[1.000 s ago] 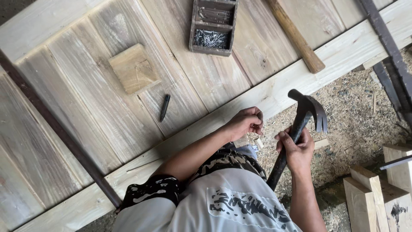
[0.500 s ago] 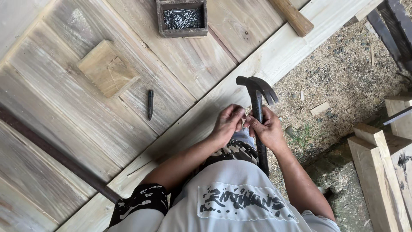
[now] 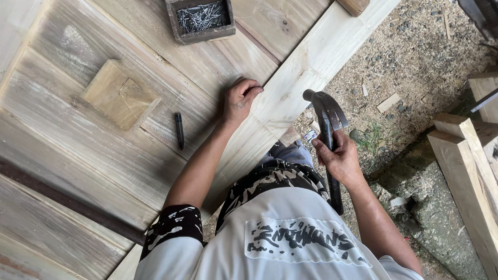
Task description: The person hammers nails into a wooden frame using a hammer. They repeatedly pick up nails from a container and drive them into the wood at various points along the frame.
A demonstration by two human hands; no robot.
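Left hand (image 3: 239, 101): fingers curled together, pressed on the pale frame board (image 3: 306, 62) at frame centre.
Right hand (image 3: 340, 158): clamped on the claw hammer (image 3: 327, 122), right of centre.
Hammer axis: near upright, head up, just right of the left hand.
Nail box (image 3: 199, 19): top centre, nearer the left hand.

The hammer (image 3: 329, 136) was dark, matt metal, head and shaft alike. The plank panel (image 3: 104, 155) was weathered grey wood with rough grain; its edge rail (image 3: 306, 67) was paler, smoother sawn timber. The nail box (image 3: 199, 21) was worn wood, holding dull steel nails.
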